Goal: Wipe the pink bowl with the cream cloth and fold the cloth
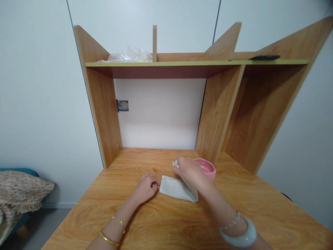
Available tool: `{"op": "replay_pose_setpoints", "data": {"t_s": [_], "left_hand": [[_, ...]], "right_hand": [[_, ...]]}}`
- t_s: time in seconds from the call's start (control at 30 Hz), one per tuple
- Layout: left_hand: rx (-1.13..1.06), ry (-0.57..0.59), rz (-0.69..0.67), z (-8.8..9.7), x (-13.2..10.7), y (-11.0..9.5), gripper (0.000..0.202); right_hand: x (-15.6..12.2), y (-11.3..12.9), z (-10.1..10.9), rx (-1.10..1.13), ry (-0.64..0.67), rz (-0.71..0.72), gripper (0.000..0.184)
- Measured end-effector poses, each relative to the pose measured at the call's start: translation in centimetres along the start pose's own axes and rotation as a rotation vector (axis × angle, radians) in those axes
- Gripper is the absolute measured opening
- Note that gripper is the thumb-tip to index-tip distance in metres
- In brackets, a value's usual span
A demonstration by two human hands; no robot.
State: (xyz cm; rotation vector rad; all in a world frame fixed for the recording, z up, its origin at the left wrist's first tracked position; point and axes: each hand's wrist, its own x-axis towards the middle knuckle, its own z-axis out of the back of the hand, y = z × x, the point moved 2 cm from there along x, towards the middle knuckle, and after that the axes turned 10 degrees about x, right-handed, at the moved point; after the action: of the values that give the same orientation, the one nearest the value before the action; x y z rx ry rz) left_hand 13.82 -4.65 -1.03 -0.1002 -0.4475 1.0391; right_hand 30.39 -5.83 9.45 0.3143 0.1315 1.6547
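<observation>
A pale, off-white cloth (174,188) lies flat on the desk, its right part folded up; whether it is a pouch or a folded towel I cannot tell. My left hand (147,187) rests at its left end, fingers curled and the fingertips at the cloth's edge. Above its far side, my right hand (187,169) is closed on a small crumpled white piece (176,163) that pokes out past the fingers. Just behind that hand and to its right sits a pink bowl (209,167), partly covered by the hand and wrist.
Wooden desk (145,222) with a shelf unit (166,71) along its back. Clear plastic bags (130,55) and a dark flat object (265,57) lie on the upper shelf. An open wall socket box (122,105) shows at the back left. A patterned fabric (22,189) hangs at far left.
</observation>
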Motion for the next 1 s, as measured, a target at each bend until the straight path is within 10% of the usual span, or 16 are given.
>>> {"op": "replay_pose_setpoints", "data": {"t_s": [0.33,0.7,1.0], "left_hand": [[0.068,-0.037,0.067,0.2,0.0,0.3,0.025],[-0.181,-0.144,-0.081,1.2,-0.2,-0.8,0.036],[-0.247,-0.096,-0.166,0.7,-0.2,-1.3,0.015]], "right_hand": [[-0.3,2.8,-6.7,0.031,0.116,0.067,0.04],[-0.1,-5.1,-2.2,0.08,0.041,-0.087,0.028],[-1.3,-7.5,-4.3,0.207,0.139,-0.045,0.018]]}}
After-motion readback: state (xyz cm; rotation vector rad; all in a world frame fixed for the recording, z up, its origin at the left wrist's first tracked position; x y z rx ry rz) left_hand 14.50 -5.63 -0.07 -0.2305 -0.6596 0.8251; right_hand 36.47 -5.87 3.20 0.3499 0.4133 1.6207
